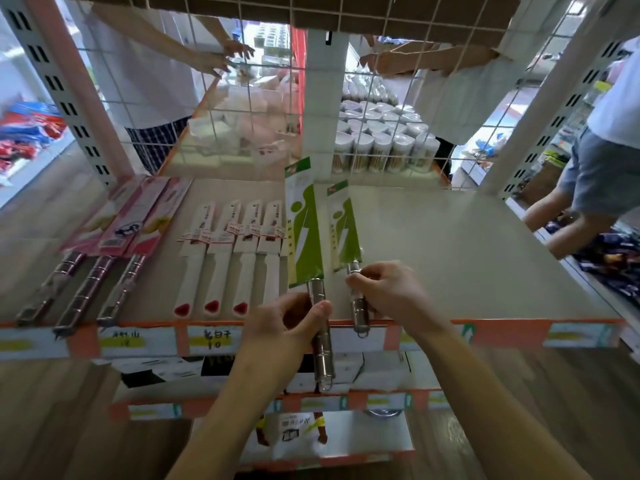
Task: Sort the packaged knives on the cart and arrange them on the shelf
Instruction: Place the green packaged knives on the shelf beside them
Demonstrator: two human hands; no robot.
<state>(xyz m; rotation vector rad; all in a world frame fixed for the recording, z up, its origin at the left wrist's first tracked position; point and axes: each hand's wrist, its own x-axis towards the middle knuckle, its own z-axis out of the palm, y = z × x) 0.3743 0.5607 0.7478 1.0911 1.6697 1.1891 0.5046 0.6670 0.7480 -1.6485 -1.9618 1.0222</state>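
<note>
Two knives in green card sleeves with steel handles lie at the middle of the shelf (467, 254). My left hand (284, 327) grips the steel handle of the larger green knife (304, 226). My right hand (388, 289) pinches the handle of the smaller green knife (343, 226) just to its right. Left of them lie several white-handled knives (239, 251) in white sleeves, and at the far left three steel-handled knives in pink sleeves (128, 223).
A wire grid (249, 109) backs the shelf, with cups and packs stacked behind it. Other people stand beyond the grid and at the right edge (595, 174). Price labels (207, 337) line the shelf's front lip. Lower shelves with boxed goods (294, 427) sit below my arms.
</note>
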